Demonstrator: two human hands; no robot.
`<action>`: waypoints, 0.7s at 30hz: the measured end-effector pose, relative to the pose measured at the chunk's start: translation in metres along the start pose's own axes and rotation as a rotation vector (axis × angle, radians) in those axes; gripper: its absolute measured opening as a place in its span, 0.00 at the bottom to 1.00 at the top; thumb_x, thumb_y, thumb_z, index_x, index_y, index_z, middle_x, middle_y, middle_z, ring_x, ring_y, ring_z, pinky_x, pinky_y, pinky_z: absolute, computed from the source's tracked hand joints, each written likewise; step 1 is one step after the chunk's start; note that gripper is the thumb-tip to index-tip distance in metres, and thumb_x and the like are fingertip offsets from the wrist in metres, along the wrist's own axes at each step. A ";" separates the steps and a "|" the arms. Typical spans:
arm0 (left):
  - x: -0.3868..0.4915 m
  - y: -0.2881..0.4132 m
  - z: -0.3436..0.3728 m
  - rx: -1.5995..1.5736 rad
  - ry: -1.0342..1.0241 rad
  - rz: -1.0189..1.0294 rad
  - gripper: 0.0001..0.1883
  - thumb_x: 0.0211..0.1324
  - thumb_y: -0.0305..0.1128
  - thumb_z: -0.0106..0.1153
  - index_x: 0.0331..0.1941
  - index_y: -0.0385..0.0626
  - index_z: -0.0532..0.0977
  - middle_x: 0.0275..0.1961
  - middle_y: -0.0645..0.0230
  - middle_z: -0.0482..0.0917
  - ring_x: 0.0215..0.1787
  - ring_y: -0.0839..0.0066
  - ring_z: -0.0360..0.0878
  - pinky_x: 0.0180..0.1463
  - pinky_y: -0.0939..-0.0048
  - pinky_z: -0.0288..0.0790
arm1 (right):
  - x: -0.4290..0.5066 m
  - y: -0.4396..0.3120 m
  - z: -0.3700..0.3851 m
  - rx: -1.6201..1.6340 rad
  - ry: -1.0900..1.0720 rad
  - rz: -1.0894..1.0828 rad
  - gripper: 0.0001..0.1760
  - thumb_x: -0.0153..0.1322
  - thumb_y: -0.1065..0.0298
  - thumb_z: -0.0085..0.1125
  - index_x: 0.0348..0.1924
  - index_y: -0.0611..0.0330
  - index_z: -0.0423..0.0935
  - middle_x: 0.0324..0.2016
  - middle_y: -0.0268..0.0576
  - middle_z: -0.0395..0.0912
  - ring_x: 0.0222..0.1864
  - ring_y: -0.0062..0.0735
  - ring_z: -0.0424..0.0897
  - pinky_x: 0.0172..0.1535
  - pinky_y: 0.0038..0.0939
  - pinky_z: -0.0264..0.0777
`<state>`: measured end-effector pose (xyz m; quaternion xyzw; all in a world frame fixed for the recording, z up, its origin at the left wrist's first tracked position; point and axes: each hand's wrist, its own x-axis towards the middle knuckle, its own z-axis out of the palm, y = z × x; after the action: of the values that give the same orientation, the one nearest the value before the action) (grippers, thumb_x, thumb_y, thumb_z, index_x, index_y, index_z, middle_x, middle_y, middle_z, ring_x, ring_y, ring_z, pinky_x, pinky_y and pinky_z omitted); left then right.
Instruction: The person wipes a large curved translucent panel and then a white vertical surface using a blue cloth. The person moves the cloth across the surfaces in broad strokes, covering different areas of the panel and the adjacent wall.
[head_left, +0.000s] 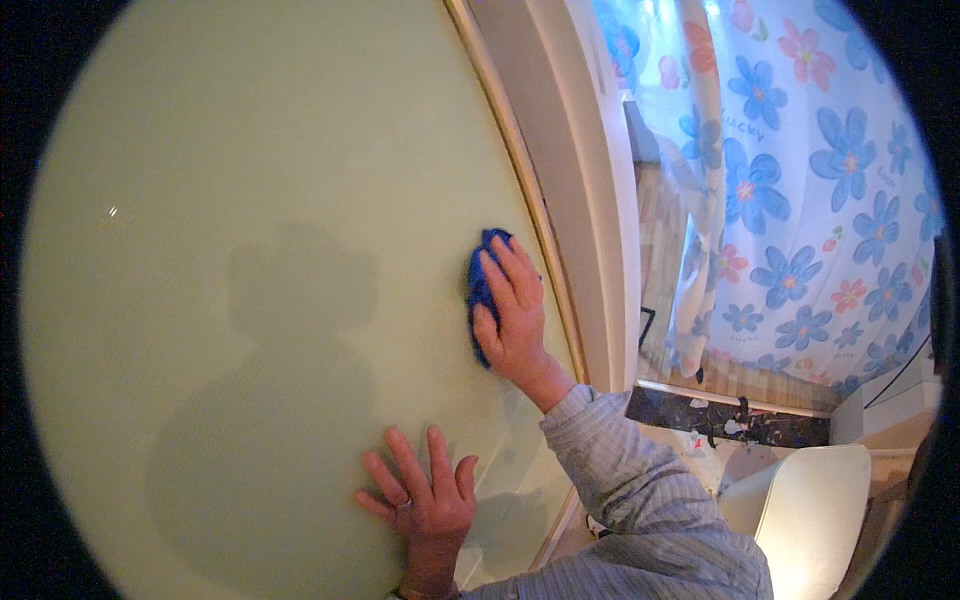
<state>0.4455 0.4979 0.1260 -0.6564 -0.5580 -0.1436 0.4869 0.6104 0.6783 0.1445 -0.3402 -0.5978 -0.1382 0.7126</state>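
Note:
A large pale green, smooth flat panel (300, 150) fills the left and middle of the view, with a narrow light trim (517, 161) along its right side. Near that trim, my right hand (514, 315) presses a dark blue cloth (480, 285) against the panel, fingers over the cloth. Lower down, my left hand (427, 495) rests on the panel with its fingers spread and a ring on one finger; it holds nothing. Part of the cloth is hidden under my right hand.
Beyond the trim runs a pale frame (592, 225). A white curtain with blue and pink flowers (787, 187) hangs at the right over a wooden floor (656, 247). A white chair (817, 517) stands at the lower right, near a dark, stained strip (787, 426).

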 end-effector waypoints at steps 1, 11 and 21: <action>-0.001 0.000 0.000 -0.012 -0.004 -0.004 0.29 0.63 0.55 0.51 0.62 0.50 0.70 0.71 0.45 0.58 0.73 0.36 0.49 0.68 0.26 0.31 | 0.001 0.004 0.000 -0.006 0.013 0.027 0.30 0.67 0.65 0.52 0.63 0.61 0.67 0.65 0.54 0.62 0.67 0.59 0.60 0.67 0.52 0.52; -0.001 0.000 0.002 -0.010 0.008 0.014 0.30 0.62 0.55 0.52 0.63 0.51 0.69 0.73 0.44 0.54 0.74 0.35 0.44 0.68 0.25 0.30 | -0.068 0.037 0.008 -0.058 0.065 0.340 0.29 0.69 0.67 0.49 0.64 0.66 0.64 0.65 0.58 0.61 0.67 0.60 0.60 0.68 0.49 0.52; 0.001 -0.001 0.003 0.005 -0.033 0.001 0.30 0.65 0.58 0.46 0.62 0.51 0.70 0.69 0.46 0.62 0.70 0.37 0.55 0.66 0.25 0.32 | -0.096 -0.042 -0.002 -0.021 -0.040 0.123 0.30 0.70 0.58 0.48 0.63 0.64 0.67 0.67 0.60 0.58 0.68 0.67 0.57 0.66 0.60 0.50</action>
<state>0.4440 0.5002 0.1255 -0.6578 -0.5660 -0.1313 0.4793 0.5625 0.6264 0.0675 -0.3865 -0.5882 -0.0936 0.7042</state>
